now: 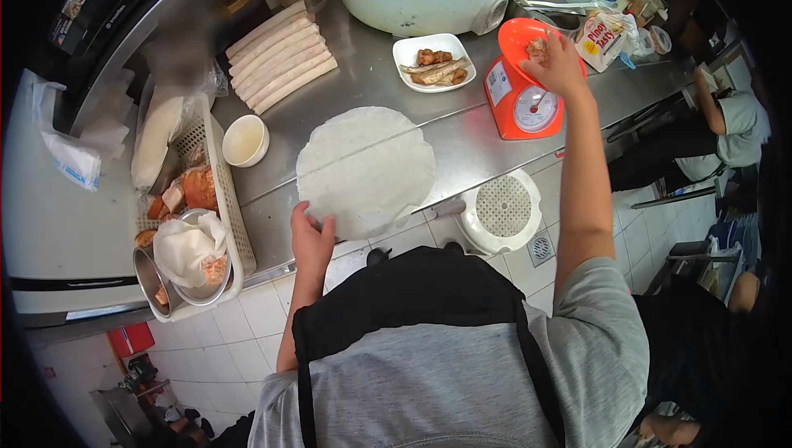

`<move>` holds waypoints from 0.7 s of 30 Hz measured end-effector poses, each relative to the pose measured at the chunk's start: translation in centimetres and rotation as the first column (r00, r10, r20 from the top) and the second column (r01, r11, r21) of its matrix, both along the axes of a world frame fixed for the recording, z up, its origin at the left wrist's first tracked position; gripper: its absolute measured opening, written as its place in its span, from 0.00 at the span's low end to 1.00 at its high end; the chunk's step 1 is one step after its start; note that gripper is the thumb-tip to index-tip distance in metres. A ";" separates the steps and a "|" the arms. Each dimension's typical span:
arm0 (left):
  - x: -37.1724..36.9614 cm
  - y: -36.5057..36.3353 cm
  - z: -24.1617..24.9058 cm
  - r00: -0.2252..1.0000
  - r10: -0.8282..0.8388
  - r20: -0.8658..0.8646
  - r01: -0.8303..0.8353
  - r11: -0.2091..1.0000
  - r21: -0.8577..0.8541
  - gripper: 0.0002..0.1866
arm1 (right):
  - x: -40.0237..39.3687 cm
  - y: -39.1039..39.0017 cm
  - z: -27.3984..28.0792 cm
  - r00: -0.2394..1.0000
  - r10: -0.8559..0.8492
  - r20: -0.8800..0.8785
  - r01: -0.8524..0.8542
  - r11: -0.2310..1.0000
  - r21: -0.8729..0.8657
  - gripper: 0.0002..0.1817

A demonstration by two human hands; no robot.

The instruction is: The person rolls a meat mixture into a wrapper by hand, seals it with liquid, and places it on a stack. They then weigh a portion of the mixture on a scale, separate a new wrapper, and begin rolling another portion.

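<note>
Where the left hand [314, 239] points forward, fingers parted, a wrapper [365, 167] lies on the counter [268, 221], about as long as wide. The right hand [555, 68], arm [586, 184] outstretched, reaches into the red pan [515, 34]; whether it grips filling [537, 51], I cannot tell.

1 head-worn view, facing forward and down, near the counter [363, 77]

Basket [228, 210] left of sheet [367, 172], scale [506, 111] right

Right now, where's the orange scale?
In head view, the orange scale stands right of centre on the steel counter, beneath the right hand, right of the white dish.
</note>
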State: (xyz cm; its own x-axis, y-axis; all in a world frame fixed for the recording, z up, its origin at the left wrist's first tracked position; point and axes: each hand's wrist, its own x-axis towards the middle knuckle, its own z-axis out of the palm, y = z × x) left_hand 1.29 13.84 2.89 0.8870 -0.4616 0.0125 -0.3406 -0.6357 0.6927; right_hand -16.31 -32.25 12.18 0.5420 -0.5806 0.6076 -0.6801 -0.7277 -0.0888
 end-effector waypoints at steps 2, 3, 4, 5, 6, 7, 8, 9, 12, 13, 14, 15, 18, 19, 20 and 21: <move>0.1 -0.3 -0.1 0.953 -0.245 0.177 0.245 0.969 0.023 0.28 | -0.6 -1.8 0.0 0.987 0.148 -0.058 -0.134 0.970 0.201 0.31; 0.1 -0.3 -0.2 0.899 -0.355 0.255 0.353 0.934 0.056 0.28 | -0.7 -2.3 -0.2 0.969 0.233 -0.077 -0.199 0.931 0.306 0.32; -0.2 -0.5 -0.2 0.882 -0.374 0.287 0.385 0.923 0.020 0.25 | -0.6 -2.4 -0.3 0.969 0.246 -0.024 -0.233 0.941 0.244 0.28; -0.3 -0.7 -0.4 0.880 -0.369 0.298 0.383 0.924 0.012 0.24 | -0.4 -2.6 -0.3 0.980 0.187 -0.072 -0.167 0.961 0.221 0.28; -0.2 -0.7 -0.8 0.880 -0.364 0.307 0.380 0.925 0.007 0.22 | 0.0 -2.1 0.4 0.985 0.129 -0.118 -0.104 0.975 0.196 0.27; -0.2 -0.5 -1.0 0.877 -0.360 0.318 0.380 0.925 0.000 0.21 | 0.5 -2.0 0.7 0.985 0.066 -0.161 -0.040 0.986 0.162 0.26; -0.1 -0.3 -0.9 0.901 -0.332 0.279 0.351 0.936 -0.019 0.20 | 0.8 -2.5 0.3 0.988 0.056 -0.141 -0.034 0.987 0.157 0.25; 0.0 -0.2 -0.6 0.921 -0.306 0.242 0.324 0.945 -0.042 0.19 | 0.8 -3.3 0.0 0.992 0.040 -0.120 -0.022 0.989 0.146 0.25; 0.2 0.5 0.4 0.950 -0.256 0.177 0.269 0.962 -0.053 0.17 | 0.5 -5.5 1.0 1.000 0.002 -0.010 0.001 0.949 0.314 0.26; 0.3 0.8 0.6 0.956 -0.243 0.164 0.253 0.966 -0.044 0.16 | 0.8 -5.6 1.6 0.999 -0.013 0.031 -0.001 0.915 0.403 0.27; 0.6 1.3 0.4 0.957 -0.225 0.184 0.238 0.970 -0.047 0.16 | 0.6 -5.4 2.1 0.973 -0.084 0.215 -0.093 0.712 0.696 0.27; 0.9 1.8 0.1 0.957 -0.207 0.203 0.222 0.974 -0.053 0.16 | 1.0 -4.1 3.0 0.946 -0.039 0.321 -0.230 0.615 0.754 0.27; 1.4 2.4 -0.5 0.967 -0.149 0.206 0.178 0.975 -0.132 0.16 | 2.6 1.7 5.8 0.863 0.126 0.489 -0.503 0.292 0.813 0.22; 1.7 2.5 -0.5 0.971 -0.134 0.197 0.167 0.972 -0.166 0.17 | 3.9 5.2 5.8 0.847 0.198 0.494 -0.531 0.242 0.812 0.22; 1.7 2.2 -0.1 0.971 -0.162 0.173 0.195 0.962 -0.193 0.18 | 5.5 8.4 5.6 0.823 0.268 0.501 -0.555 0.192 0.810 0.22; 1.5 1.3 0.7 0.969 -0.192 0.153 0.223 0.949 -0.223 0.20 | 7.0 10.6 4.0 0.775 0.371 0.512 -0.571 0.063 0.819 0.23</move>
State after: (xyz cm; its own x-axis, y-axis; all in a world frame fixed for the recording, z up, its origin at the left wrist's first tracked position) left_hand 2.79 15.16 3.59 0.7556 -0.6051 0.2507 -0.5429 -0.3645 0.7566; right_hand -9.30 -21.65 16.16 0.9162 -0.3986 -0.0397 -0.1359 -0.2159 -0.9669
